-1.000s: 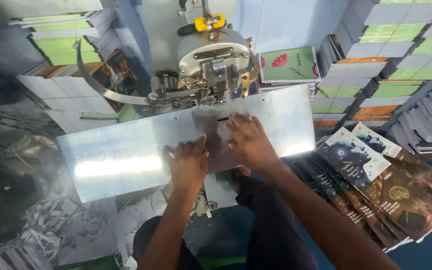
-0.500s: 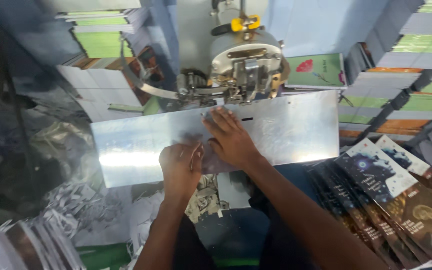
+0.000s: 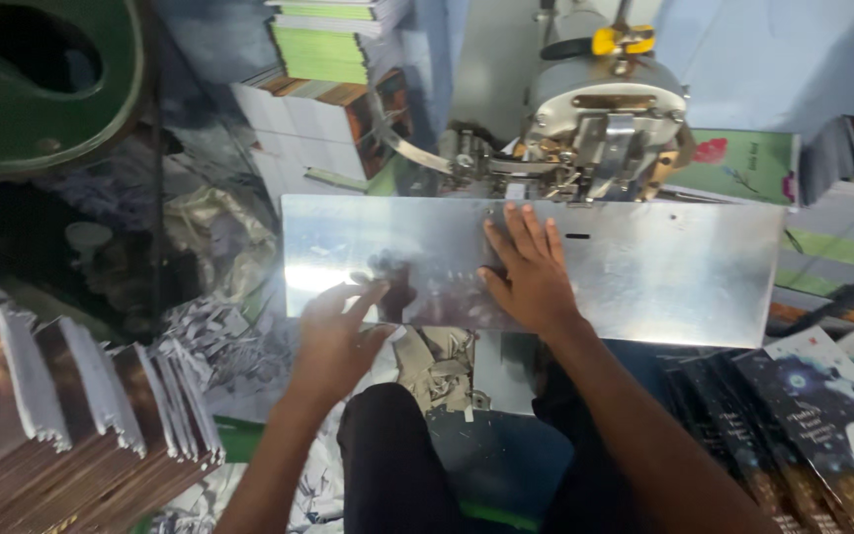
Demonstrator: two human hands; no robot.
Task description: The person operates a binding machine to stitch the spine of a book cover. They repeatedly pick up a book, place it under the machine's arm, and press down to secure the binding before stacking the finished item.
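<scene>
On metal plate [image 3: 644,267]: right hand [image 3: 531,272] flat, fingers spread.

metal plate [image 3: 644,267] centre frame | stitching machine [image 3: 600,129] behind it, upper centre | booklet stacks [image 3: 71,415] lower left, [image 3: 812,425] lower right | paper scraps [image 3: 437,361] below plate

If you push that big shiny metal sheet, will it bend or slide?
The metal sheet looks flat and straight-edged under the right hand, so it is probably stiff, not floppy. Its glossy, reflective face suggests that fingers may slip on it. The left hand touches its near edge, which looks thin, so it could feel sharp.
</scene>
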